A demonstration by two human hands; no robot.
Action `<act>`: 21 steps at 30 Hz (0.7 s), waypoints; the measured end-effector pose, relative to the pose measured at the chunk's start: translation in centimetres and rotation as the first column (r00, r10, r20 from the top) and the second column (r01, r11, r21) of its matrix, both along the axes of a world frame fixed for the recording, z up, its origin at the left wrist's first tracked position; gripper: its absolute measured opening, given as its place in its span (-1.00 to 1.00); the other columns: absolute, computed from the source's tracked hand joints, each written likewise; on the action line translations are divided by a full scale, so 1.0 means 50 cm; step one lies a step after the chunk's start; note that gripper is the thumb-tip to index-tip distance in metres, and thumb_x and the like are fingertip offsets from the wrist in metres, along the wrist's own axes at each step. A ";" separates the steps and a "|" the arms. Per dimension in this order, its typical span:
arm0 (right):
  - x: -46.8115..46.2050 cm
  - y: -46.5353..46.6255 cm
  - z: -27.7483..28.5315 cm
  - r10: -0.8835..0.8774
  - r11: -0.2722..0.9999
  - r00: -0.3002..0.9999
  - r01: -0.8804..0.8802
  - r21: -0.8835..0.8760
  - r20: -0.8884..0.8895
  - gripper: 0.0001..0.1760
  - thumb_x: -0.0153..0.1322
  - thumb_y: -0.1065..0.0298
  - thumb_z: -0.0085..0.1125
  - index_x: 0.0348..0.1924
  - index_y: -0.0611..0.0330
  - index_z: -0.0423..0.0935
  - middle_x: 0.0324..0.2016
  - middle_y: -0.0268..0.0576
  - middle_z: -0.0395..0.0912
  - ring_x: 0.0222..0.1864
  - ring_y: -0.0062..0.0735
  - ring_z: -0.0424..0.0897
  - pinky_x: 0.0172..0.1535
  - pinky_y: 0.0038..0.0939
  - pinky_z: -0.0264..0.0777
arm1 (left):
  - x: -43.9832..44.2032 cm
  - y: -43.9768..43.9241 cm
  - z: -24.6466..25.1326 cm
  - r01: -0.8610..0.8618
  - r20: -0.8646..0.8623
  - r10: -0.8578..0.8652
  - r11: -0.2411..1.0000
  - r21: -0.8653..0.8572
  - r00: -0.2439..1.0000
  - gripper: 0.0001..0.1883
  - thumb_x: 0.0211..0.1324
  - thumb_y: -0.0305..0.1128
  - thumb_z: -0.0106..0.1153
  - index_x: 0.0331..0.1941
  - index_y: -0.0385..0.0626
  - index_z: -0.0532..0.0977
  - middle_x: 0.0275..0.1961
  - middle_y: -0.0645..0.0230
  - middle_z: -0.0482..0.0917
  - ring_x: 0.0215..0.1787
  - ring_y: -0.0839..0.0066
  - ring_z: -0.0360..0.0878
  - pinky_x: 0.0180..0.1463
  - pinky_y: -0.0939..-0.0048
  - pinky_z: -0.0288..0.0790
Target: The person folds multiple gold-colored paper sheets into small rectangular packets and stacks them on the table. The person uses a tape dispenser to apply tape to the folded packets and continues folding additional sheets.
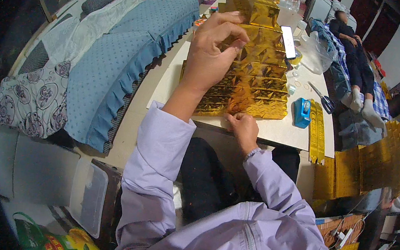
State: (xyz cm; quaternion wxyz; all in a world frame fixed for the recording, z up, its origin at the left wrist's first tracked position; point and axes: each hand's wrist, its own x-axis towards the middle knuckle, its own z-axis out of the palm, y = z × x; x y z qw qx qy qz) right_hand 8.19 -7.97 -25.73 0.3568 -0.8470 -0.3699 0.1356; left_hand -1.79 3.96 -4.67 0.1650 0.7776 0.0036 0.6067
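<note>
A tiered structure of folded gold foil paper stands on the white table in front of me, with rows of pointed folds and a boxy top section. My left hand is raised before its upper left side, thumb and forefinger brought together; whether anything thin is between them cannot be told. Down at the structure's near bottom edge, my right hand has its thumb and fingers pinched on the foil rim. The fingertips are partly hidden. Right of the structure lie a blue tape dispenser and yellow printed strips.
Scissors, a phone and a clear plastic bag lie on the white table. A blue-covered sofa runs along the left. On the right a person reclines beside more gold folded paper.
</note>
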 end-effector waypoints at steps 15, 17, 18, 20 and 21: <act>0.206 -0.245 -0.009 -0.152 0.837 0.988 0.134 0.530 -0.010 -0.81 0.54 0.34 0.29 -0.08 0.25 0.66 -0.27 -0.15 0.72 -0.31 -0.47 0.65 -0.20 -0.43 0.52 | 0.014 -0.073 -0.030 -0.345 0.111 0.332 0.928 0.140 0.937 -0.59 0.03 -0.70 0.23 -0.04 0.00 0.60 0.15 0.28 0.66 0.41 0.16 0.48 0.40 0.10 0.34; 0.254 -0.277 0.016 -0.287 0.813 0.951 0.179 0.554 0.114 -0.81 0.54 0.31 0.28 -0.05 0.21 0.65 -0.20 -0.14 0.70 -0.31 -0.36 0.62 -0.20 -0.36 0.51 | 0.035 -0.128 -0.068 -0.334 0.212 0.304 0.934 0.125 0.929 -0.62 0.04 -0.72 0.18 -0.06 -0.05 0.60 0.13 0.25 0.66 0.35 0.16 0.52 0.39 0.11 0.34; 0.273 -0.286 0.022 -0.329 0.821 0.937 0.221 0.527 0.120 -0.78 0.54 0.28 0.27 -0.03 0.19 0.64 -0.21 -0.13 0.68 -0.29 -0.32 0.62 -0.18 -0.32 0.50 | 0.055 -0.159 -0.098 -0.180 0.146 0.172 0.983 0.046 0.974 -0.64 0.06 -0.71 0.16 -0.07 -0.07 0.59 0.09 0.23 0.65 0.28 0.16 0.54 0.37 0.12 0.35; 0.310 -0.298 0.024 -0.375 0.840 0.914 0.264 0.475 0.155 -0.73 0.53 0.21 0.27 0.00 0.17 0.62 -0.22 -0.12 0.65 -0.26 -0.24 0.62 -0.16 -0.25 0.50 | 0.116 -0.235 -0.170 0.161 -0.024 -0.173 0.956 -0.246 0.985 -0.71 0.13 -0.70 0.14 -0.08 -0.14 0.57 -0.01 0.21 0.63 0.14 0.21 0.57 0.32 0.19 0.38; 0.331 -0.300 0.012 -0.379 0.852 0.908 0.266 0.451 0.180 -0.71 0.53 0.19 0.28 0.00 0.17 0.61 -0.22 -0.11 0.64 -0.24 -0.20 0.62 -0.15 -0.22 0.50 | 0.151 -0.286 -0.194 0.228 -0.076 -0.314 0.817 -0.529 0.946 -0.76 0.22 -0.67 0.12 -0.07 -0.16 0.55 -0.04 0.27 0.63 0.12 0.36 0.58 0.29 0.32 0.39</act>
